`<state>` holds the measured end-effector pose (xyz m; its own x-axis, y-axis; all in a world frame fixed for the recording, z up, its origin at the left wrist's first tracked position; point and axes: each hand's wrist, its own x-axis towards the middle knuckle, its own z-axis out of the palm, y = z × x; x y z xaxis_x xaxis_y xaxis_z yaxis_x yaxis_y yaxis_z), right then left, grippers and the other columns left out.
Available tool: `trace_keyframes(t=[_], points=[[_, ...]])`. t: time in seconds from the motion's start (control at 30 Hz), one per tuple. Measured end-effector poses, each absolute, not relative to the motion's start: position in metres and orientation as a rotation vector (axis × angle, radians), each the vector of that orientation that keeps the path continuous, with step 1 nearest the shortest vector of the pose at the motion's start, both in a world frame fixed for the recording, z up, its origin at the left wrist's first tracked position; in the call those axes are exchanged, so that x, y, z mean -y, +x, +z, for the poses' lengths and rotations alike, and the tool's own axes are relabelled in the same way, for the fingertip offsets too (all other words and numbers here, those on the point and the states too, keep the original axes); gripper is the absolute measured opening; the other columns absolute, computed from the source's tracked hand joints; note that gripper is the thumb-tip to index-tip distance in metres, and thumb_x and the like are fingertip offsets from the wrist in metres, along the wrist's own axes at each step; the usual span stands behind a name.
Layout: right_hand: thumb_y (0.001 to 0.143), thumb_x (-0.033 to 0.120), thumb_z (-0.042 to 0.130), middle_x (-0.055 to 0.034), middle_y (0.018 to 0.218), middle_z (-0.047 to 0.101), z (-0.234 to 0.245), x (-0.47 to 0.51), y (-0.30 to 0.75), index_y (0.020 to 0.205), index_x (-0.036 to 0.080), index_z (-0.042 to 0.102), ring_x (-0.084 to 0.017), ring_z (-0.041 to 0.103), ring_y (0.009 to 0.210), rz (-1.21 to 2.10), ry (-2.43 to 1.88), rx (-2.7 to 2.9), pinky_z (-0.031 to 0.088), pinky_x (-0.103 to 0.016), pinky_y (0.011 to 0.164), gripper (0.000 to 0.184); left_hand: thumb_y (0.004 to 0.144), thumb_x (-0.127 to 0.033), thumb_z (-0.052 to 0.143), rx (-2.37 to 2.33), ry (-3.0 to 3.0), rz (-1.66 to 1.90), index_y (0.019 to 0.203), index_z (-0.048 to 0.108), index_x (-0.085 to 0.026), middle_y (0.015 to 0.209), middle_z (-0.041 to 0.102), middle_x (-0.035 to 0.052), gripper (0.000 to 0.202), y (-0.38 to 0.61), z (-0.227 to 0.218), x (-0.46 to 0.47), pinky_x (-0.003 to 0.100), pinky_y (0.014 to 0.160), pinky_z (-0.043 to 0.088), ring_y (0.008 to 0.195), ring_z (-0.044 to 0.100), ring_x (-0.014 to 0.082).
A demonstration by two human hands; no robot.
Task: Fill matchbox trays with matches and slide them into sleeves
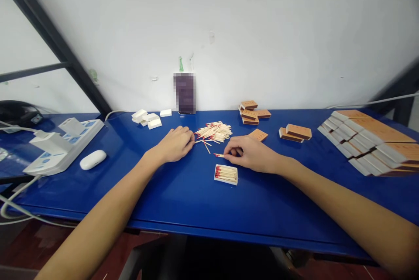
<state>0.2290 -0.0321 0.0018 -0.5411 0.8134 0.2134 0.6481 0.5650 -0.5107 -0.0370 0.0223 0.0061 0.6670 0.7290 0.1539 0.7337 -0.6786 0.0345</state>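
My right hand point(250, 153) is closed in a pinch on a couple of matches point(218, 155), their red heads pointing left. Just below it on the blue table lies an open white matchbox tray point(225, 181), partly filled with matches whose red heads are at the left. My left hand point(176, 144) rests on the table with curled fingers, at the left side of a loose pile of matches point(216, 131). A single match point(199, 141) sticks out at its fingertips. A few stray matches point(207, 145) lie between both hands.
Orange matchbox sleeves point(250, 114) are heaped at the back, with one sleeve point(258, 134) behind my right hand. Closed matchboxes point(298, 131) and a large stack point(369, 140) stand right. White trays point(147, 118), a white case point(93, 159) and a power strip point(65, 149) are left.
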Motion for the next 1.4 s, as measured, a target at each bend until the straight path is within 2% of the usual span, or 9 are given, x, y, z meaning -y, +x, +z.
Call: trace_keyframes(t=[0.23, 0.43, 0.77, 0.93, 1.13, 1.23, 1.4], points=[[0.084, 0.025, 0.063, -0.0011, 0.069, 0.064, 0.000, 0.032, 0.228, 0.079, 0.019, 0.075, -0.013, 0.051, 0.062, 0.560, -1.145, 2.356, 0.038, -0.026, 0.058, 0.014, 0.098, -0.031, 0.033, 1.278, -2.849, -0.369, 0.092, 0.055, -0.018, 0.092, 0.058, 0.0089, 0.027, -0.037, 0.011, -0.021, 0.037, 0.078, 0.041, 0.084, 0.051, 0.0219], [0.085, 0.029, 0.066, -0.0026, 0.077, 0.068, 0.002, 0.033, 0.222, 0.084, 0.020, 0.078, -0.012, 0.055, 0.066, 0.721, -1.069, 2.340, 0.040, -0.025, 0.060, 0.016, 0.099, -0.033, 0.032, 1.185, -3.162, -0.330, 0.086, 0.051, -0.020, 0.088, 0.059, 0.0054, 0.027, -0.022, 0.021, -0.006, 0.033, 0.078, 0.042, 0.082, 0.052, 0.0189], [0.083, 0.024, 0.068, -0.0012, 0.072, 0.066, 0.005, 0.035, 0.223, 0.082, 0.019, 0.078, -0.011, 0.052, 0.060, 0.646, -1.074, 2.383, 0.040, -0.024, 0.059, 0.011, 0.101, -0.032, 0.031, 1.176, -3.228, -0.266, 0.088, 0.051, -0.020, 0.090, 0.059, 0.0046, 0.027, -0.016, 0.022, 0.003, 0.034, 0.081, 0.041, 0.084, 0.050, 0.0185], [0.083, 0.022, 0.067, -0.0010, 0.072, 0.066, 0.004, 0.034, 0.224, 0.082, 0.019, 0.077, -0.011, 0.053, 0.061, 0.646, -1.050, 2.389, 0.040, -0.024, 0.059, 0.011, 0.101, -0.033, 0.033, 1.163, -3.269, -0.390, 0.089, 0.050, -0.019, 0.089, 0.058, 0.0043, 0.026, -0.011, 0.025, 0.006, 0.033, 0.079, 0.042, 0.083, 0.050, 0.0179], [0.084, 0.024, 0.066, -0.0010, 0.071, 0.064, -0.001, 0.032, 0.226, 0.083, 0.019, 0.077, -0.011, 0.050, 0.060, 0.608, -1.065, 2.383, 0.038, -0.024, 0.058, 0.012, 0.102, -0.032, 0.033, 1.058, -3.314, -0.583, 0.089, 0.047, -0.019, 0.100, 0.059, 0.0066, 0.024, -0.008, 0.016, 0.005, 0.034, 0.085, 0.042, 0.090, 0.052, 0.0184], [0.084, 0.024, 0.066, -0.0007, 0.071, 0.063, -0.004, 0.031, 0.226, 0.081, 0.019, 0.076, -0.011, 0.050, 0.060, 0.583, -1.067, 2.373, 0.038, -0.024, 0.058, 0.012, 0.102, -0.030, 0.032, 1.025, -3.267, -0.528, 0.091, 0.048, -0.019, 0.095, 0.058, 0.0059, 0.022, -0.006, 0.011, 0.006, 0.035, 0.087, 0.041, 0.091, 0.050, 0.0190], [0.085, 0.023, 0.064, -0.0002, 0.069, 0.061, -0.007, 0.030, 0.226, 0.080, 0.018, 0.075, -0.010, 0.048, 0.058, 0.540, -1.024, 2.387, 0.036, -0.024, 0.057, 0.013, 0.101, -0.030, 0.037, 1.064, -3.177, -0.421, 0.090, 0.055, -0.018, 0.095, 0.060, 0.0054, 0.024, 0.002, 0.007, 0.009, 0.034, 0.081, 0.040, 0.092, 0.053, 0.0201]])
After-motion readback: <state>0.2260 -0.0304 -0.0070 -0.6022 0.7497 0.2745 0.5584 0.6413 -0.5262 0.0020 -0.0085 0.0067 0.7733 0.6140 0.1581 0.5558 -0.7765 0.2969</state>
